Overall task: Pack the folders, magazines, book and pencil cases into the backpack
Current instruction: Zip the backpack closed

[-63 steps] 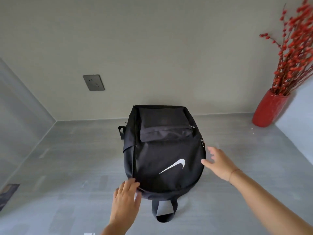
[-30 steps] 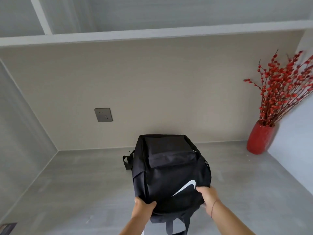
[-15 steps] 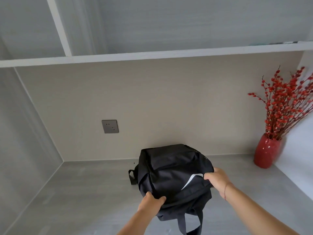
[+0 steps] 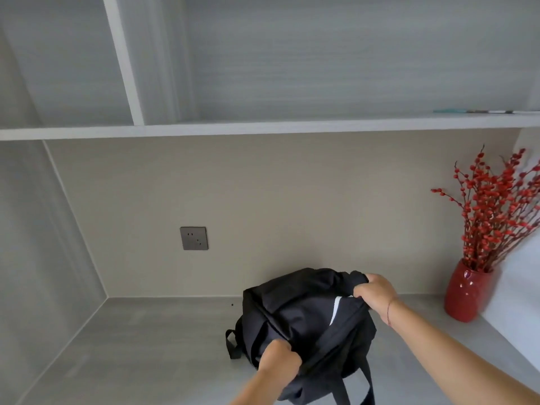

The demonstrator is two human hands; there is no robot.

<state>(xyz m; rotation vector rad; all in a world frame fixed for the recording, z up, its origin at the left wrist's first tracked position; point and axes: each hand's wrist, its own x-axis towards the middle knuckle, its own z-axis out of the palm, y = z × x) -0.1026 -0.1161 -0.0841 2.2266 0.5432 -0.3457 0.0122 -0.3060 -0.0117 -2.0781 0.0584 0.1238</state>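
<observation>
Grey desk (image 4: 146,346) bears backpack (image 4: 304,320), bunched between both hands' grip.

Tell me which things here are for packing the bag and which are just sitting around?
For the job:
black backpack
left hand, gripping its fabric
right hand, gripping its fabric

Just there:
red vase of red berry branches
wall socket
flat things on the shelf, too small to identify

Grey desk (image 4: 146,346), beige wall (image 4: 292,200), white shelf (image 4: 263,128)
</observation>
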